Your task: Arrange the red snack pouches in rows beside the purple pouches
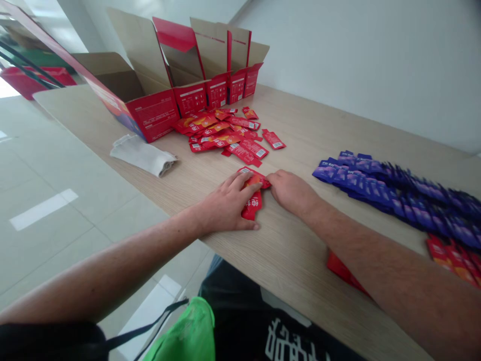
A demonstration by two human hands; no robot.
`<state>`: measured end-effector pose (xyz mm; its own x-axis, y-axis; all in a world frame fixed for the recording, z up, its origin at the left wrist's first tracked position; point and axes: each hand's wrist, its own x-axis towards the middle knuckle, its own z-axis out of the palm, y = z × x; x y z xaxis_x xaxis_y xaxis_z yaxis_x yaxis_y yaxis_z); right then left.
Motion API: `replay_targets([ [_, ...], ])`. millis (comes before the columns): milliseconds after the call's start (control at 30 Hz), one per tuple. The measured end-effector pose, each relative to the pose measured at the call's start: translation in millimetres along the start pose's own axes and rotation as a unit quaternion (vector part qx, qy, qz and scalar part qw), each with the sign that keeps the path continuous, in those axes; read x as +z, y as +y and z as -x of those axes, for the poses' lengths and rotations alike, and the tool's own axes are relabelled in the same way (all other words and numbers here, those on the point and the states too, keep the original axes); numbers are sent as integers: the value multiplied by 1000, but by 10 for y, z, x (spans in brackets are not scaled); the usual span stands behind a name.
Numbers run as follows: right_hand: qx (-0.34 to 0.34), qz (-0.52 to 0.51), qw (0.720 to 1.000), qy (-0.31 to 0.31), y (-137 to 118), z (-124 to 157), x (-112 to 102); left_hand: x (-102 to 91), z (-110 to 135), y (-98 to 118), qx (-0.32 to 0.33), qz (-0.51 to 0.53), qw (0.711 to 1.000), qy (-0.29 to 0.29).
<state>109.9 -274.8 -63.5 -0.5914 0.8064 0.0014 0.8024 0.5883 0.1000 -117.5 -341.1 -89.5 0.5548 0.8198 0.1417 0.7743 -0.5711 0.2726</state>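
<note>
Red sachets (pixel 252 204) with orange print and white lettering lie on the table close to its front edge. Over them rests my left hand (pixel 229 203), fingers spread and thumb apart, partly covering them. My right hand (pixel 289 190) is closed in a pinch at the right-hand corner of the upper red sachet; its fingertips are mostly hidden. Just beyond my hands is a loose heap of similar red sachets (pixel 221 133), with a single one (pixel 273 139) lying apart to the right.
Several open red cartons (pixel 158 113) stand in a row behind the heap. A folded whitish cloth (pixel 143 154) lies at the left table edge. Overlapping rows of purple-blue sachets (pixel 361 183) stretch along the right, with more red sachets (pixel 453 258) nearer me. A green bag-like item (pixel 188 331) hangs at my lap.
</note>
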Motion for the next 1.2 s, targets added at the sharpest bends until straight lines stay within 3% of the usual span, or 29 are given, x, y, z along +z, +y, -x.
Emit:
replay_targets([
  [167,19,-22,1000,7,419,434,-93,32,-90,323,14,20,999,-26],
  [400,57,-107,983,134,984,1175,-351,32,-273,561,9,-33,997,-67],
  [500,122,-169,972,112,1068,1363,-531,9,-351,580,3,-58,995,-85],
  [600,180,-250,950,47,1081,1395,-585,1,-423,571,6,-75,993,-94],
  [700,197,-327,924,-30,1057,1306,-457,-14,-469,565,11,-86,991,-101],
  [833,163,-286,940,-96,1001,1126,-203,-56,-479,575,15,-83,991,-106],
  [1067,131,-229,961,-82,922,1015,-36,-33,-415,611,33,-52,996,-72],
  [1200,124,-204,971,15,919,1238,-72,-15,-394,840,93,-48,993,-59],
])
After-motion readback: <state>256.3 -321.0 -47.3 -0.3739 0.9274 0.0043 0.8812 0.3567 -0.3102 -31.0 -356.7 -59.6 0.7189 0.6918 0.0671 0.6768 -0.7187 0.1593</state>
